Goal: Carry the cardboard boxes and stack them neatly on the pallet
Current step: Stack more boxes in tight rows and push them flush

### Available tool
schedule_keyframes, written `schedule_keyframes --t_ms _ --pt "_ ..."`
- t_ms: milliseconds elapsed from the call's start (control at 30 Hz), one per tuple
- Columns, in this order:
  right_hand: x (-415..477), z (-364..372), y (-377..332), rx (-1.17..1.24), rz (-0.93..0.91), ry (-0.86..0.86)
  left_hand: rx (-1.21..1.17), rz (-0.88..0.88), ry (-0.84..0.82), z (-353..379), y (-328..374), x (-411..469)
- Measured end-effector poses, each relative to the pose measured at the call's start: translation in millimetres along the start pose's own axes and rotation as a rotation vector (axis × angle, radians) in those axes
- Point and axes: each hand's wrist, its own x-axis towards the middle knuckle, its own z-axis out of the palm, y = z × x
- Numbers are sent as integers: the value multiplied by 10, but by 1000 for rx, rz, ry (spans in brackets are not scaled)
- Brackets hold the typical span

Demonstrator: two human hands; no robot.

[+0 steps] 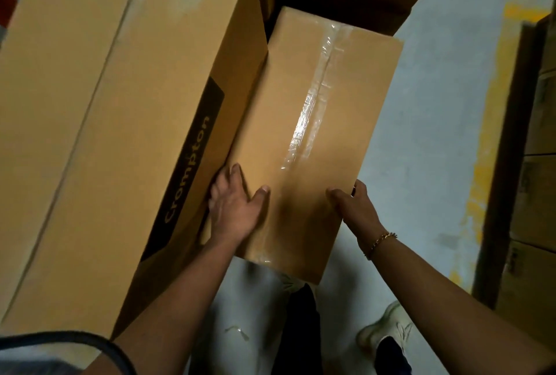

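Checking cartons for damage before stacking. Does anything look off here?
Only a small thing: the clear tape along the top seam of the smaller brown cardboard box is wrinkled, though the flaps look closed. The left hand and right hand grip its near end. The large brown Crompton-printed cardboard box beside it looks undented.

Single view, head-worn, wide-angle. It looks steeply down and a little forward over the person's own arms, which enter from the bottom edge. Left hand (pixel 233 206) and right hand (pixel 355 204) sit just below centre, close to the lens, at the near end of the taped cardboard box (pixel 313 122). That box runs away up the frame. The Crompton box (pixel 99 122) crowds the left half, nearer still. Grey floor (pixel 436 104) lies to the right and a pale shoe (pixel 388 329) almost underfoot. Straight edges bow toward the borders.
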Motion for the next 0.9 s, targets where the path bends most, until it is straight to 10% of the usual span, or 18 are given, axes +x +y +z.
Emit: schedule_keyframes --t_ms 900 --pt "196 -415 150 126 48 -89 -464 -139 -121 80 412 433"
